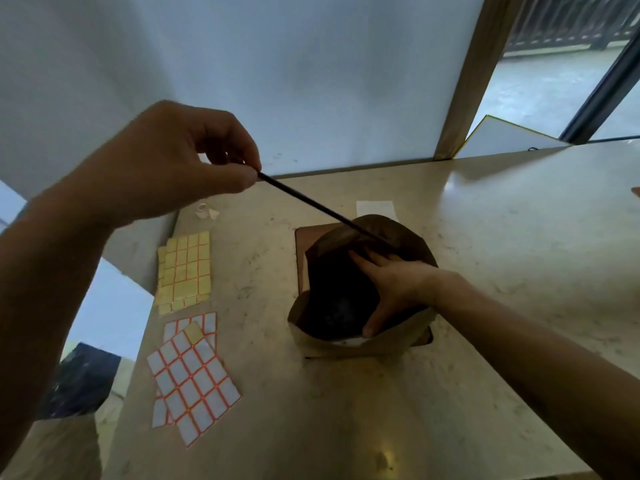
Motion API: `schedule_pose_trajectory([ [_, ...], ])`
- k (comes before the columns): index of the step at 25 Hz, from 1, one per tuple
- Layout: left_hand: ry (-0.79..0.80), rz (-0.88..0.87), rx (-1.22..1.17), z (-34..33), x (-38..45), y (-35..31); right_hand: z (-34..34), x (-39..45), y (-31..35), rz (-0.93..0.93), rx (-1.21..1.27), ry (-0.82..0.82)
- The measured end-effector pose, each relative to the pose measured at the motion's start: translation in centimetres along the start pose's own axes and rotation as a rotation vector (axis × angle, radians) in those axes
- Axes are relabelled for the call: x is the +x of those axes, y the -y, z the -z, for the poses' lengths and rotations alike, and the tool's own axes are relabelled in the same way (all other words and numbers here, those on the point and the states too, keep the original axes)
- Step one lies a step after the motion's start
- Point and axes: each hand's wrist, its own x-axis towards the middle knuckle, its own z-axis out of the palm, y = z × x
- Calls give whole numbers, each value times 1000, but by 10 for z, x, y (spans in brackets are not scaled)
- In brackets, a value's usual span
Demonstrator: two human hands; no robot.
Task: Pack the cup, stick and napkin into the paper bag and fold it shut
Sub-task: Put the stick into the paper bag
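Note:
A brown paper bag [398, 336] stands open on the counter, its mouth facing up. My left hand [166, 168], raised at the left, pinches the upper end of a thin black stick [311, 204]. The stick slants down to the right, and its lower end reaches the bag's far rim. My right hand [391, 289] grips the bag's right rim, fingers inside the mouth and thumb over the near edge. Something dark lies deep in the bag; I cannot tell what it is. A white napkin [375, 209] lies flat on the counter just behind the bag.
The bag stands on a brown board [300, 258]. A yellow label sheet [185, 271] and white red-lined label sheets [194, 375] lie to the left. Small white scraps [206, 211] sit near the back wall. The counter [519, 237] ends at a wall behind and at an edge on the left.

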Motion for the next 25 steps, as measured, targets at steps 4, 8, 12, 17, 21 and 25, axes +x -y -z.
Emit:
schedule_pose_trajectory([
  [4, 206, -46, 303, -6, -4, -34, -3, 1, -5, 38, -28, -1],
  [8, 432, -118, 602, -70, 2, -50, -9, 1, -6, 57, -43, -3],
  [12, 585, -206, 828, -139, 7, -52, -9, 2, -7, 69, -49, -13],
  [17, 678, -285, 911, -191, 6, -31, -7, -4, -6, 57, -77, -18],
  [21, 772, -190, 876, -213, 5, -10, -7, -4, -5, 55, -87, -20],
  [25, 841, -113, 856, -222, 4, 4, -9, -2, -5, 57, -83, -19],
])
